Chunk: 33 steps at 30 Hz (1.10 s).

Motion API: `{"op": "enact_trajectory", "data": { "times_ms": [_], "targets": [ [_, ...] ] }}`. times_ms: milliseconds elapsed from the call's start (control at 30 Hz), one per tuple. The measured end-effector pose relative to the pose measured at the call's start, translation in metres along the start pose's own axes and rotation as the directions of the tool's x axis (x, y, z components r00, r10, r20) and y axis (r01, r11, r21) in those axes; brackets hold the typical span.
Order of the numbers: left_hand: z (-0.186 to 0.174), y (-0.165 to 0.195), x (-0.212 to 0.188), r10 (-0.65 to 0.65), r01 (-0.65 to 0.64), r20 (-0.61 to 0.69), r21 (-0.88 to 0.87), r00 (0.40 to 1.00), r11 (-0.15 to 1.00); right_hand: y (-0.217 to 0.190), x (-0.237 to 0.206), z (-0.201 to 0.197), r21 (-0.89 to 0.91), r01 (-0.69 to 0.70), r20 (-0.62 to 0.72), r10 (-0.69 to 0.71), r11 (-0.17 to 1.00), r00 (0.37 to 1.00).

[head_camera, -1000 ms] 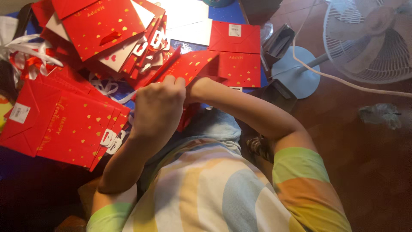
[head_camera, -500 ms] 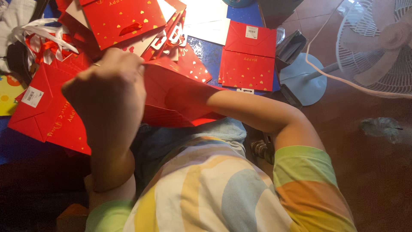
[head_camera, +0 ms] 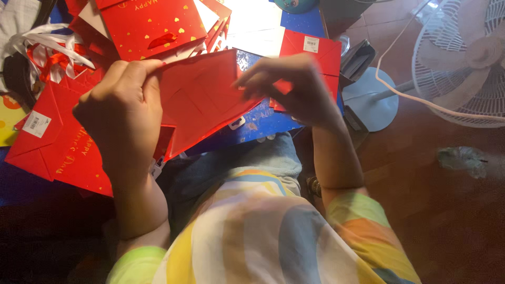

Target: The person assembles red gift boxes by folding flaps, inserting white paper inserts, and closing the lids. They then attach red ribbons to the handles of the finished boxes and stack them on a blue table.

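1. A person seated on the floor is holding a flat red paper gift bag [head_camera: 202, 100] up over the lap, between both hands and just above a blue mat [head_camera: 263, 123].
2. The left hand [head_camera: 123, 113] is closing around the bag's left edge, thumb on top and fingers curled behind; the right hand [head_camera: 292, 84] is pinching its upper right edge with bent fingertips.
3. The bag is looking light and thin, stiff enough to stay flat yet ready to crease (the fold lines across its face are already showing), so the edges and folds are likely serving as the safest places to grip.
4. Its surface is appearing plain glossy red on this side, possibly slick, with a diagonal and a squared crease.
5. Around it, more red bags with gold hearts [head_camera: 152, 26] are lying in a heap, white ribbon handles [head_camera: 50, 44] are trailing at the left, and a white pedestal fan [head_camera: 463, 63] is standing on the brown floor [head_camera: 447, 221].
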State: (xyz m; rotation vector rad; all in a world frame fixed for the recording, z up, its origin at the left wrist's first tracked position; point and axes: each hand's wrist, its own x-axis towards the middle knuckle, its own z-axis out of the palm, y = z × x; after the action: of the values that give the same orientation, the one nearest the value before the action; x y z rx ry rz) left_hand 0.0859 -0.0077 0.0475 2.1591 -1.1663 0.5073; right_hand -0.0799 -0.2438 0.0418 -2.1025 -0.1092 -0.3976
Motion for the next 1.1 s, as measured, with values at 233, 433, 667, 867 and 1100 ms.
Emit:
{"op": "enact_trajectory", "data": {
  "times_ms": [233, 433, 667, 867, 1100],
  "targets": [
    [0.005, -0.009, 0.004, 0.022, -0.021, 0.017, -0.047, 1.000, 0.999, 0.160, -0.028, 0.007, 0.431, -0.386, -0.343, 0.543, 0.816, 0.766],
    [-0.002, -0.016, -0.002, -0.011, 0.012, 0.062, -0.016, 0.998, 1.000, 0.222, -0.042, 0.027, -0.343, -0.544, -0.580, 0.282, 0.766, 0.764],
    [0.006, -0.003, -0.005, 0.011, -0.011, 0.074, -0.001, 0.997, 1.000, 0.210, -0.016, 0.026, -0.450, -0.818, -0.633, 0.518, 0.358, 0.575],
    [0.014, -0.004, -0.008, 0.010, -0.010, 0.123, 0.001, 0.992, 1.000, 0.196, 0.011, 0.039, -0.521, -0.836, -0.679, 0.511, 0.173, 0.528],
    [0.004, 0.010, -0.020, 0.042, -0.041, 0.169, -0.009, 0.985, 0.999, 0.201, 0.008, 0.040, -0.347, -0.889, -0.720, 0.523, 0.299, 0.456]
  ]
}}
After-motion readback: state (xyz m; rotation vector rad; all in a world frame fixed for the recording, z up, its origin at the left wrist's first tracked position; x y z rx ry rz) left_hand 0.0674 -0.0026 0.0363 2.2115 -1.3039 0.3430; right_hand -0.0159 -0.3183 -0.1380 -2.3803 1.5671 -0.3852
